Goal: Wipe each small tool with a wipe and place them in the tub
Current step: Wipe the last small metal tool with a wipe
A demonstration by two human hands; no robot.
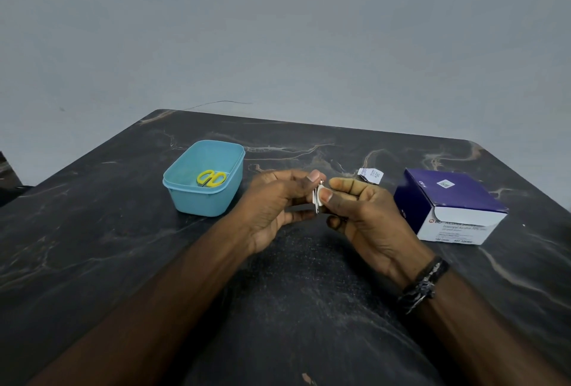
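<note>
Over the middle of the dark marble table, my left hand (275, 203) pinches a small metal tool (316, 204) upright between thumb and fingers. My right hand (358, 212) pinches a small white wipe (323, 197) against that tool's side. Most of the tool is hidden by my fingers. To the left stands a light blue tub (216, 200), and yellow-handled scissors (211, 178) lie inside it.
A purple and white box of alcohol swabs (454, 206) sits at the right, its flap open. A torn white swab wrapper (370, 175) lies behind my right hand. A grey wall rises behind the table (123, 246). A dark bracelet circles my right wrist.
</note>
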